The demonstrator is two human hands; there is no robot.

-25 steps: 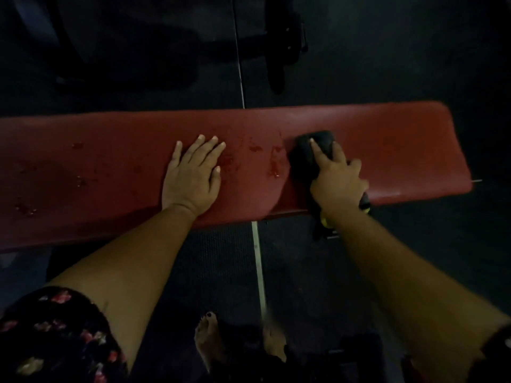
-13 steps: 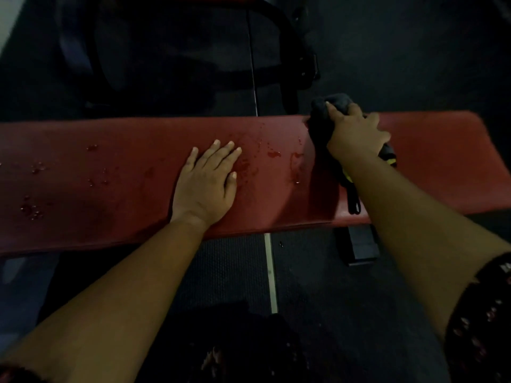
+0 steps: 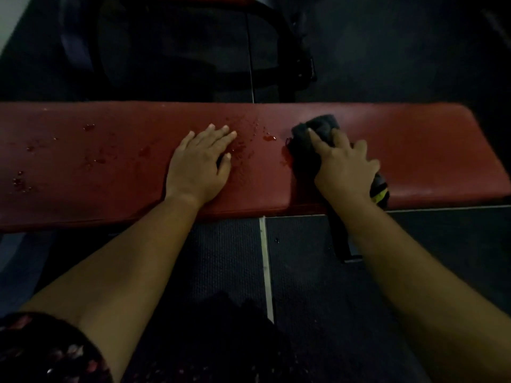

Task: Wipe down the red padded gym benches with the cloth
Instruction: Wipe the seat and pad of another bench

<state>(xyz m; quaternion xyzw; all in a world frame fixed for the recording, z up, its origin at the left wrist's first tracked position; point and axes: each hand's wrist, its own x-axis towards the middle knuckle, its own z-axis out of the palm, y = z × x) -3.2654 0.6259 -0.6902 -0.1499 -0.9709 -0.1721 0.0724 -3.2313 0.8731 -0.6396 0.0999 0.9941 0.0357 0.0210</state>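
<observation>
**Item 1, red padded bench**: long pad lying left to right across the view, its right end rounded. The top is dull red. Wet droplets are scattered over its left and middle parts, thickest between the two hands.

**Item 2, cloth**: dark and bunched, lying on the bench top right of the middle, mostly under the right hand. Its far end shows beyond the fingertips. A dark piece with a yellow stripe shows beside the wrist at the near edge of the bench. Whether it belongs to the cloth cannot be told.

**Item 3, right hand**: palm down on the cloth, fingers curled over the bundle and gripping it, forefinger laid along the top.

**Item 4, left hand**: flat on the bench top, palm down, fingers straight and close together, holding nothing. It lies left of the cloth and clear of it, with droplets just beside the fingertips.

**Item 5, floor**: dark textured matting, with a pale seam running toward the viewer from under the bench.

**Item 6, dark metal frame**: curved tubing on the floor beyond the bench, dim and blurred.

**Item 7, sleeve**: dark flowered fabric on the left upper arm, lower left corner.
</observation>
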